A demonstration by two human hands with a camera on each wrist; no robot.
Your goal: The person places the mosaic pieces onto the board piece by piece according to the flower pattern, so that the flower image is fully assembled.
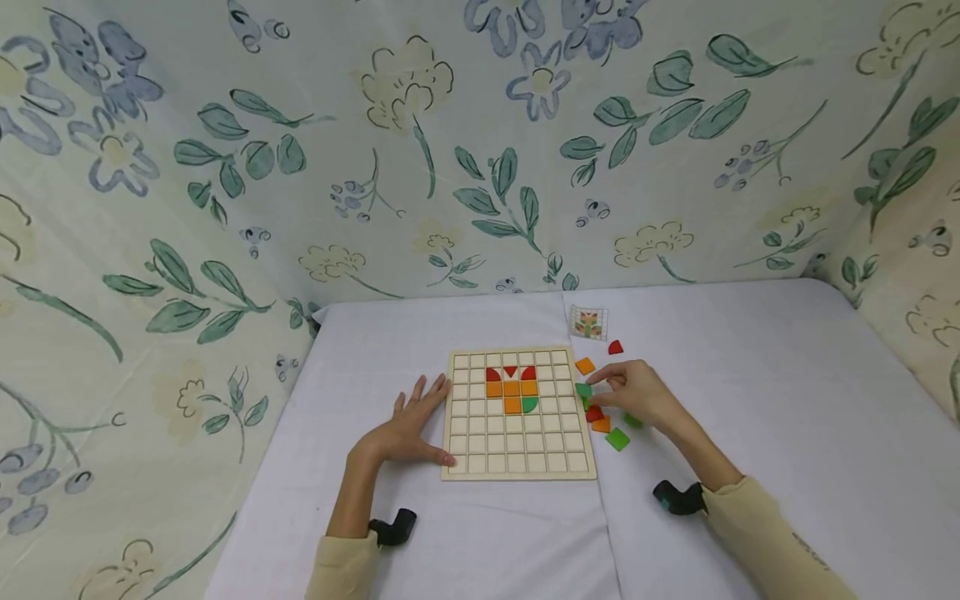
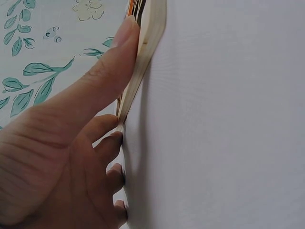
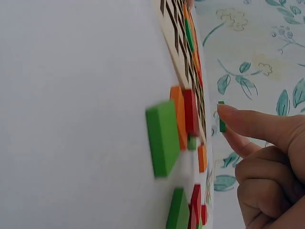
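A wooden grid board lies on the white cloth, with red, orange and green pieces set in its upper middle cells. My left hand rests spread along the board's left edge; in the left wrist view its thumb lies on the rim. At the board's right edge my right hand pinches a green piece between thumb and index finger. The right wrist view shows that green piece held above the cloth, the other fingers curled in.
Loose pieces lie right of the board: a green square, an orange square, a red quarter-round and several others by the right hand. A small pattern card lies behind them. Flowered fabric hangs behind the table.
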